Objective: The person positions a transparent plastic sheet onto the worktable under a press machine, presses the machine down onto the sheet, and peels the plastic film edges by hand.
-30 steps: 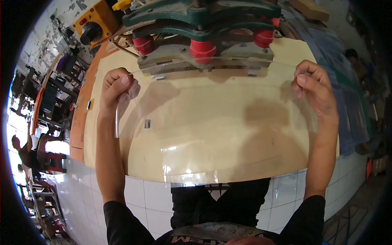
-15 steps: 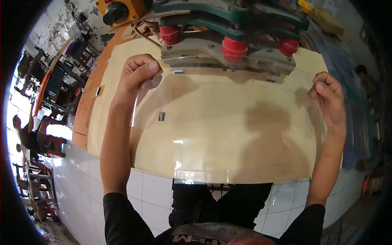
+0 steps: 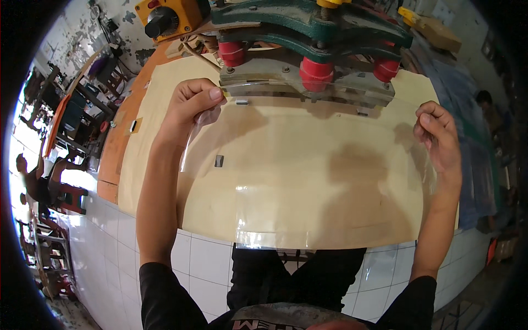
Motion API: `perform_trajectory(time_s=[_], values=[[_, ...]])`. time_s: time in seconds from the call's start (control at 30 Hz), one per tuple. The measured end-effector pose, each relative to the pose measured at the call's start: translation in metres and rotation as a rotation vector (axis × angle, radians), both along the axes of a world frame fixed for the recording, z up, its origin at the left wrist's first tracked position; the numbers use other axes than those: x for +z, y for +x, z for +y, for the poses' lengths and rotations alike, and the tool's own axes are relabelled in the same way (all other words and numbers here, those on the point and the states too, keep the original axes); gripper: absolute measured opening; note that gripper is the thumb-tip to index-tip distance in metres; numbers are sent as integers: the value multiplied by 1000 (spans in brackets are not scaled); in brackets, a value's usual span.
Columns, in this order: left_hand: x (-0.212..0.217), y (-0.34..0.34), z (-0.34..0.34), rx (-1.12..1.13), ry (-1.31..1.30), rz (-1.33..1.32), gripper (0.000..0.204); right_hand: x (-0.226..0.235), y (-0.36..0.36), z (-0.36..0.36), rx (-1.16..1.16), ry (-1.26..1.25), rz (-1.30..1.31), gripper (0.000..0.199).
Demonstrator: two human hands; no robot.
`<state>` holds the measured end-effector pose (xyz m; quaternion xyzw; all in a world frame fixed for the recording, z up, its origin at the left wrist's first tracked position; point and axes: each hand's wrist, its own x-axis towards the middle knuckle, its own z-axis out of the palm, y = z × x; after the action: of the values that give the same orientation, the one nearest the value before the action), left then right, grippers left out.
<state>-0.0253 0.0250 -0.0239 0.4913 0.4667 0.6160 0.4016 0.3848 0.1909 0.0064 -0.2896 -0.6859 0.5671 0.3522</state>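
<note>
Left hand [image 3: 199, 100] gripping a clear sheet [image 3: 297, 170] by its far left corner, right hand [image 3: 438, 133] gripping the far right corner, sheet spread over the cream surface [image 3: 142, 129], green press [image 3: 305, 27] by its far edge, yellow box [image 3: 190, 14] beyond, leftward.

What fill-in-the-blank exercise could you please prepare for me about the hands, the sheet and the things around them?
1. Of the hands holding the clear sheet, the left hand is ____ to the yellow control box than the right hand.
2. Under the green frame, the rounded blocks are ____ in colour.
3. The floor tiles are ____ in colour.

Missing words: closer; red; white.
</note>
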Motion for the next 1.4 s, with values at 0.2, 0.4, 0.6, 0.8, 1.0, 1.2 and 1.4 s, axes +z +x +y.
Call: perform_trajectory(time_s=[0.2,0.4,0.6,0.8,1.0,1.2,1.4], values=[[-1,-3,0,-53,11,6,18,0,0,-2,-29,-8,7,16],[-3,-5,1,-41,27,-26,17,-6,2,2,-40,101,21,15],[-3,-8,1,-25,28,4,17,-4,0,-2,-70,184,38,12],[-6,-7,2,35,16,14,18,0,-1,-6,-46,197,37,13],[-8,-8,3,32,11,29,19,-2,-1,-5,-60,200,24,14],[-4,-7,6,5,11,29,20,-1,-3,-4,-91,200,13,14],[-4,-7,2,-6,7,26,20,-5,-5,-2,-99,189,28,13]])
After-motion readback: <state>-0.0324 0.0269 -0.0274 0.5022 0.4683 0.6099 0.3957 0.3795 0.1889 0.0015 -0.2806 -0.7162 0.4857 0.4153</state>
